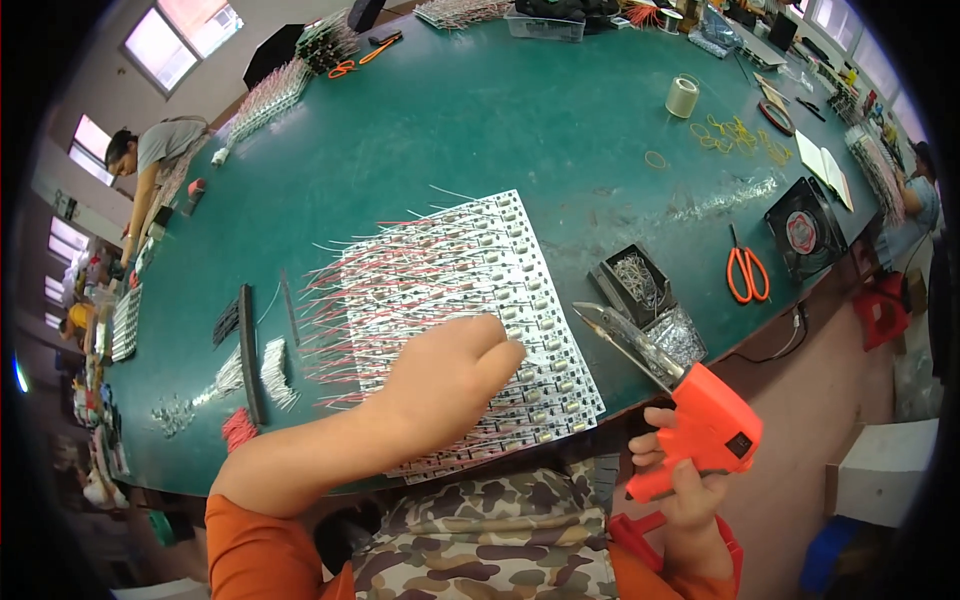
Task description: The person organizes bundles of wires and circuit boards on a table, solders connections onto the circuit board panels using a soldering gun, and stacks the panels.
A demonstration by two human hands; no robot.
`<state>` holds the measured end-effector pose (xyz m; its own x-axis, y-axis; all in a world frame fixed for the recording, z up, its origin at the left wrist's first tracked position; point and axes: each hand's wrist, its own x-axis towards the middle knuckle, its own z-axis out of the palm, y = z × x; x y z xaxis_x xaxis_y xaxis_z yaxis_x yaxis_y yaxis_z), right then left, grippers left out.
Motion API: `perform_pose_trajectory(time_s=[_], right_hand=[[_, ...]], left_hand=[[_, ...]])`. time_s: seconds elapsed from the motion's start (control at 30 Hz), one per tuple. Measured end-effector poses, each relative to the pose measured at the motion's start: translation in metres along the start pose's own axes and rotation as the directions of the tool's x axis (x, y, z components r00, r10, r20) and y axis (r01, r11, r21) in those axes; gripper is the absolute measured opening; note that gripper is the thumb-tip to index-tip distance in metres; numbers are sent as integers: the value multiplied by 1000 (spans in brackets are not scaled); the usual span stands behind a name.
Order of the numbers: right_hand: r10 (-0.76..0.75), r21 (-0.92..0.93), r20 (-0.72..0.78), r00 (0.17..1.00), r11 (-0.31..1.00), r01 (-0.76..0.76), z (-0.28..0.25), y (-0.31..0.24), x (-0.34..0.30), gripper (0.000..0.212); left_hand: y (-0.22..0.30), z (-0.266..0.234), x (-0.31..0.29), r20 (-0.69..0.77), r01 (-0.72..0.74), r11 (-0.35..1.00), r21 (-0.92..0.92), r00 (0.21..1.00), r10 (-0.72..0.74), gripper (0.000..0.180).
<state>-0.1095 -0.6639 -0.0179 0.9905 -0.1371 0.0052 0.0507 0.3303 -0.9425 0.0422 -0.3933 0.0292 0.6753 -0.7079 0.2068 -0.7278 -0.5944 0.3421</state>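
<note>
- Clamping the right grip [692,502] around the handle of an orange soldering gun [718,415], just past the near edge of the desk [420,140], and slanting its metal barrel [634,348] back over the surface.
- Curling the left grip [445,370], palm down with fingers together, over a sheet of white circuit boards [560,350]; hiding the fingertips, so unable to tell of anything pinched there.
- Having that sheet lying along the middle of the near edge, with thin red and white wires [390,270] fanning out toward the left edge.
- Seeing, right of the sheet and near the near edge, a black open box [652,265] filled with a tangle of thin silvery pins [636,275].
- Seeing just beside that box a shiny silvery heap [680,335]; unable to tell of any tray around it.
- Spotting at the far edge a clear plastic bin [545,28], packed with dark things [565,8].
- Finding, toward the right end, a pale upright roll [682,97] near scattered yellow bands [735,135], then orange-handled scissors [747,272] and a black fan [803,232] close to the edge.
- Finding, toward the near left corner, a dark bar [250,355] between bundles of short white wires [276,373] and pale ones [229,372], with a red bundle [239,428] at its near end.
- Noticing a white carton [885,475] on the floor, with contents too unclear to tell.
</note>
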Motion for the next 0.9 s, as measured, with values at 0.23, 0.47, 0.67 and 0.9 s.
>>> perform_pose_trajectory(time_s=[0.23, 0.47, 0.67, 0.9], right_hand=[[38, -118, -55, 998, 992, -44, -7, -13, -18, 47], [54, -208, -31, 998, 976, -59, -12, -11, -33, 39], [82, -266, -39, 996, 960, -89, -16, -3, -39, 41], [-222, -718, 383, 896, 539, 441, -30, 13, -37, 39]], left_hand=[[1, 18, 3, 17, -235, 954, 187, 972, 236, 22], [-1, 24, 1, 119, -290, 932, 218, 956, 270, 22], [-2, 23, 4, 98, -243, 959, 147, 968, 230, 21], [-2, 22, 0, 132, -229, 969, 97, 968, 215, 26]])
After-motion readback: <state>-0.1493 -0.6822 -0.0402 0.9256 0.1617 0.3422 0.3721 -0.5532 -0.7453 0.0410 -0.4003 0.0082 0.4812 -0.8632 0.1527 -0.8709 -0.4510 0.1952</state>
